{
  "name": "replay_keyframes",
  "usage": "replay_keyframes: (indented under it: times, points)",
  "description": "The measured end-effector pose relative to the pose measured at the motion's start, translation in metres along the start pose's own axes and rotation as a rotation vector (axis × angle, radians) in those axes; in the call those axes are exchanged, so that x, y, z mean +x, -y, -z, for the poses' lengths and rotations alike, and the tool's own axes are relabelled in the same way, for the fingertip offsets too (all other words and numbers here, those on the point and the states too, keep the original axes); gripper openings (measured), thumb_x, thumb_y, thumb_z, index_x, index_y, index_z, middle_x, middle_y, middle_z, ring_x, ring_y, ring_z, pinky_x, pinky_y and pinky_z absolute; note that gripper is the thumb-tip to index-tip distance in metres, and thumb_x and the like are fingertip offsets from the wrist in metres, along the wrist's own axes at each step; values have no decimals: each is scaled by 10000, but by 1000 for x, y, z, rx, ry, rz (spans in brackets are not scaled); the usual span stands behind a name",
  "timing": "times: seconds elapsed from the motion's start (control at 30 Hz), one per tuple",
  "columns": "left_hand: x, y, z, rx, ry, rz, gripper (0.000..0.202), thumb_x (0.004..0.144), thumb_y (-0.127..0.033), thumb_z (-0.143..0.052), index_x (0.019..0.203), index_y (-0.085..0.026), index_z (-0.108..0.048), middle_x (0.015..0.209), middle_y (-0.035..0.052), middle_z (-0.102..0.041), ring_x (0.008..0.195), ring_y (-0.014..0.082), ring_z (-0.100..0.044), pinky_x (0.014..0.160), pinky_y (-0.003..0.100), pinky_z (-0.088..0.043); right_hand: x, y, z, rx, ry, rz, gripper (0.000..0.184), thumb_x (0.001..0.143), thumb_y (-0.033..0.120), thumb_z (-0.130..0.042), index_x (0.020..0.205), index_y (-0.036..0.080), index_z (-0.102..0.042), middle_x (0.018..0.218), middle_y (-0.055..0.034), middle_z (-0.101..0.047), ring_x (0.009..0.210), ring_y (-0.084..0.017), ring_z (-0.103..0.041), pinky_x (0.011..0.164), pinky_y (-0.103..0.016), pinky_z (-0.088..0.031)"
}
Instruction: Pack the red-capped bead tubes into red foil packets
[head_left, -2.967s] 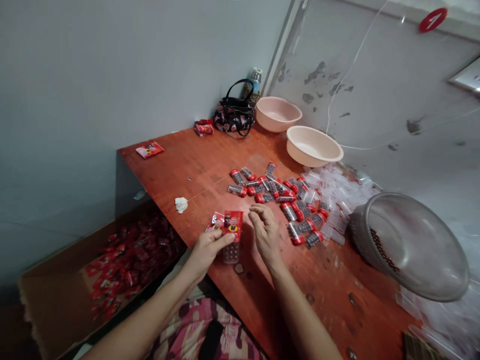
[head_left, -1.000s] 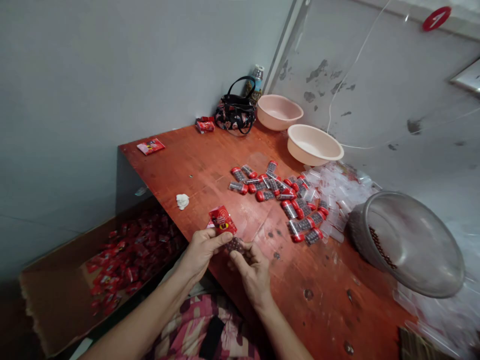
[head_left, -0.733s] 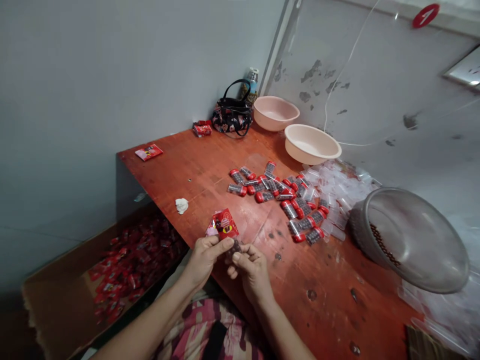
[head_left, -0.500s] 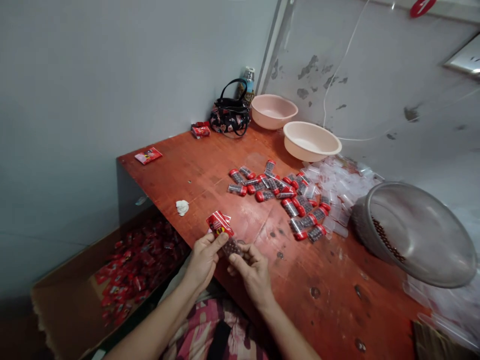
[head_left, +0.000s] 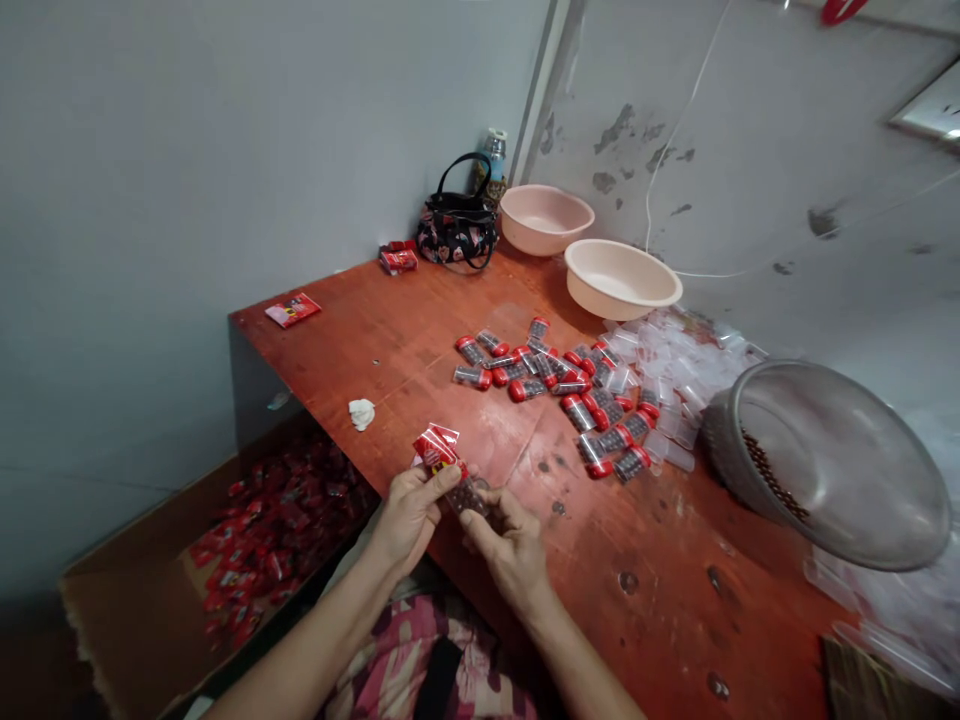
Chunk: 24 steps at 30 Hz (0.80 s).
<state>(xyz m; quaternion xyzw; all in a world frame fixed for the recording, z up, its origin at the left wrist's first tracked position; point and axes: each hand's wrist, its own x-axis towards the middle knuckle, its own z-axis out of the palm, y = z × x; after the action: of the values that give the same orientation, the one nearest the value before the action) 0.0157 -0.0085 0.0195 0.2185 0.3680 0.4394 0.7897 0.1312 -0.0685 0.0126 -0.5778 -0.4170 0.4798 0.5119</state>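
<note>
My left hand [head_left: 409, 518] is closed, thumb on top, on a red printed packet [head_left: 436, 450] at the table's near edge. The packet is bent, and a pale-edged layer shows behind it. My right hand [head_left: 511, 548] grips a clear plastic tube filled with dark brown balls [head_left: 466, 497], its far end touching the packet. Fingers hide part of the tube and the packet's lower edge. Beyond my hands lie several filled tubes with red ends [head_left: 577, 412], some piled on each other.
Clear empty tubes [head_left: 675, 375] heap beside a large grey basin [head_left: 832, 460] holding brown balls. Two pale basins [head_left: 622, 280], a floral handbag [head_left: 456, 232] and a flask stand at the back. A crumpled white tissue [head_left: 361, 414] lies left. Below, a cardboard box [head_left: 124, 610] holds red packets.
The red packet has bent over against the tube's end, and more of the layer behind it shows. Both hands stay nearly in place. The view has shifted slightly.
</note>
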Motion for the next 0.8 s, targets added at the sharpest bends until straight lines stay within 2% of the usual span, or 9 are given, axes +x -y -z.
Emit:
replay_keyframes:
  times: [0.13,0.2,0.27,0.33,0.43,0.53,0.7,0.8]
  points:
    - [-1,-11,11,139,183,28,188,655,-200,-669,811,-99,-697,746,104,-692,696,220,-630,701,333,-464,0,4,-2,201,79,-104,136,694,267,-643,750,169,-566,524,38,-564,405,-96,-508,416,-203,-411]
    - [-1,-16,15,205,210,36,187,654,-204,-670,806,-100,-700,748,106,-694,690,224,-630,688,330,-465,-1,7,-4,294,97,-157,155,679,272,-651,713,168,-542,512,40,-560,366,-90,-489,382,-198,-393]
    - [-3,-16,15,237,181,38,187,657,-210,-669,802,-97,-702,752,107,-696,702,223,-631,706,330,-462,-3,9,-5,265,79,-155,144,695,270,-637,708,166,-539,487,48,-540,359,-80,-464,379,-189,-372]
    - [-4,-12,11,201,117,16,185,666,-220,-663,798,-95,-702,747,104,-697,707,220,-633,732,336,-459,-4,9,-5,138,38,-101,107,724,256,-611,738,163,-558,499,48,-529,400,-76,-456,411,-185,-365]
    - [-5,-3,3,70,24,-51,172,682,-236,-649,791,-113,-699,747,90,-699,706,212,-635,734,341,-464,-6,5,-2,-61,-10,20,75,740,230,-595,779,166,-586,632,21,-563,530,-91,-483,500,-199,-385]
    - [-7,-2,2,60,49,-72,163,662,-221,-664,790,-125,-695,749,83,-700,725,216,-636,743,348,-467,-9,1,0,-87,1,51,69,738,222,-594,776,167,-582,644,18,-564,548,-97,-488,517,-206,-390]
    - [-9,-15,13,210,191,-35,178,627,-211,-684,778,-117,-694,717,78,-694,699,218,-631,708,341,-477,-11,2,-7,228,95,-98,125,706,238,-627,709,162,-528,494,45,-543,374,-74,-452,391,-185,-353]
    - [-9,-15,17,348,142,-33,167,656,-257,-659,706,-100,-688,617,62,-667,564,176,-600,575,280,-469,-9,2,-14,395,92,-191,149,702,248,-624,711,163,-502,532,24,-591,314,-57,-419,326,-163,-309]
